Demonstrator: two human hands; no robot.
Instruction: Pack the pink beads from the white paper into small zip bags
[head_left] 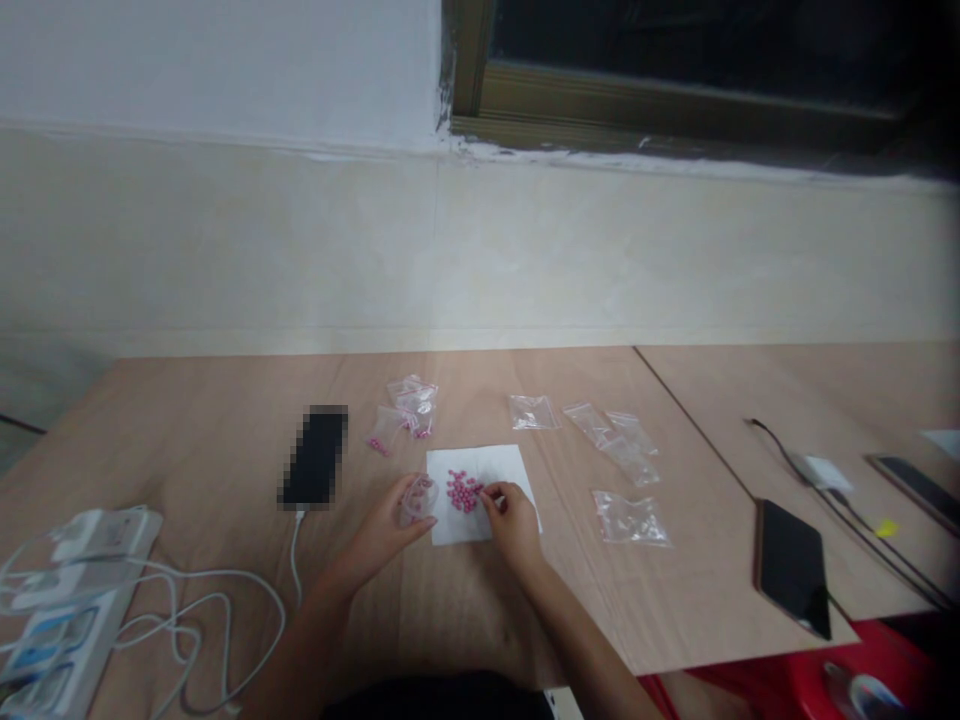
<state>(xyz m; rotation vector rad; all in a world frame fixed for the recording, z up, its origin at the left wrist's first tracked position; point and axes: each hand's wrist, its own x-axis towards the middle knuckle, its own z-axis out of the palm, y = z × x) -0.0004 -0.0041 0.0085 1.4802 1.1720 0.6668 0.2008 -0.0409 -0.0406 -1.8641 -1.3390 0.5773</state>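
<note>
Beads on white paper, a hand at either side

The white paper (pixel 448 528) lies on the desk (pixel 405 610), bearing one pile of pink beads (pixel 464 492), too crowded to count. At the paper's left edge, the left hand (pixel 386 525) is wrapped around one clear container (pixel 418 497). Over the paper's right half, the right hand (pixel 516 520) has its fingertips pinched together at the pile's rim; whether a bead sits between them, I cannot tell.

Bare wood runs from the paper's near edge toward the person, between the forearms, and beyond its far edge to the wall (pixel 300 250). Left of the paper's far corner is one overlapping bag cluster (pixel 414 400), its exact count unclear. Right of the paper are one single bag (pixel 532 412), an overlapping bag group (pixel 626 452) and one nearer bag (pixel 631 518). Farther out, one dark phone (pixel 315 457) lies left of the paper, two right: a near phone (pixel 793 567) and a far phone (pixel 922 488).
</note>
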